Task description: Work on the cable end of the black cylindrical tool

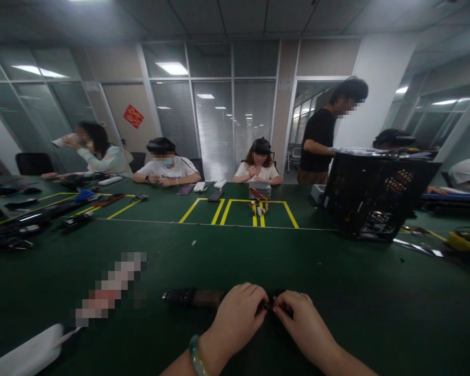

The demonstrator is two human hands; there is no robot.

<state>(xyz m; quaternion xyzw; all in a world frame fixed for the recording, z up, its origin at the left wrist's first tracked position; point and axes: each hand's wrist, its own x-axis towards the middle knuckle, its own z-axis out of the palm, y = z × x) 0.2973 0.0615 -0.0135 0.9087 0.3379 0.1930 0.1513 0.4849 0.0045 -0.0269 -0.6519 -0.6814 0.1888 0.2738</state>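
My left hand and my right hand meet near the front edge of the green table. Both have their fingers curled and pinched together on a small dark part between them. A long dark object with a brown band lies flat just left of my left hand and reaches under it. I cannot tell whether the small part belongs to it. A green bangle sits on my left wrist.
A white device lies at the front left beside a blurred patch. A black open computer case stands at the right. Yellow tape boxes, phones and cables lie mid-table. Several people sit or stand along the far side.
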